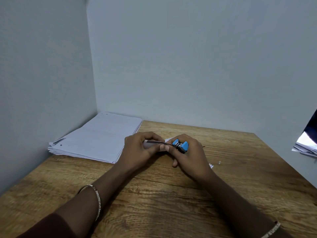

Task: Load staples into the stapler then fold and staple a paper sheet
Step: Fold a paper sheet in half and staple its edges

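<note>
My right hand (190,155) grips a small blue stapler (180,145) just above the middle of the wooden table (154,194). The stapler's blue top is swung open, showing the dark channel. My left hand (137,148) pinches a thin grey strip of staples (157,142), whose right end touches the stapler's open channel. A small white box (169,139) lies partly hidden behind my fingers. A thick stack of white paper sheets (97,136) rests at the back left corner, against the walls.
Grey walls close off the table's back and left sides. A few tiny scraps (215,164) lie on the wood to the right of my hands. More papers (307,146) poke in at the right edge of the view.
</note>
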